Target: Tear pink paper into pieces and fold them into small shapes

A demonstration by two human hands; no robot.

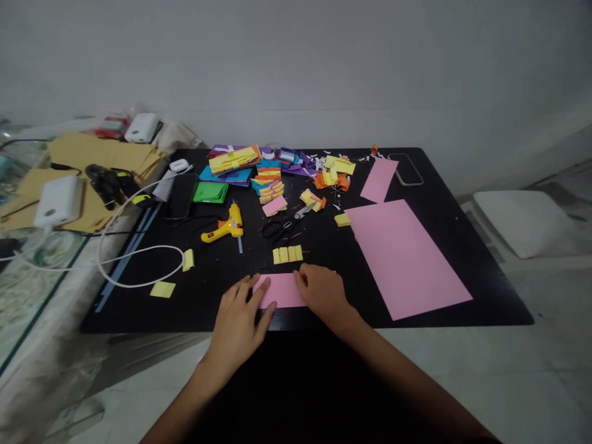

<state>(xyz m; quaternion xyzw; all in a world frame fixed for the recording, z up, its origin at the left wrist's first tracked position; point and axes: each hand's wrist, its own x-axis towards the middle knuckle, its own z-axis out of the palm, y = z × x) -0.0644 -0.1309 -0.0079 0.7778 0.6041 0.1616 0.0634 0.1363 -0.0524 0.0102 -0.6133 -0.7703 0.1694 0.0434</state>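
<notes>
A folded-looking strip of pink paper [283,291] lies near the front edge of the black table. My left hand [241,311] rests on its left end, fingers spread and flat. At the other end, my right hand [322,288] is closed, its thumb and curled fingers on the paper's edge. Just beyond the strip sits a row of small yellow folded papers [287,254]. Black-handled scissors [287,226] lie behind that row. To their left is a yellow glue gun [226,226]. A large pink sheet [407,259] lies to the right of my right hand.
Folded coloured paper stacks [235,161] and scraps [333,176] line the table's back. A phone [180,196] and looping white cable [139,251] are at left, near a white power bank [59,201] on brown envelopes [97,154]. A white stool [518,222] stands right.
</notes>
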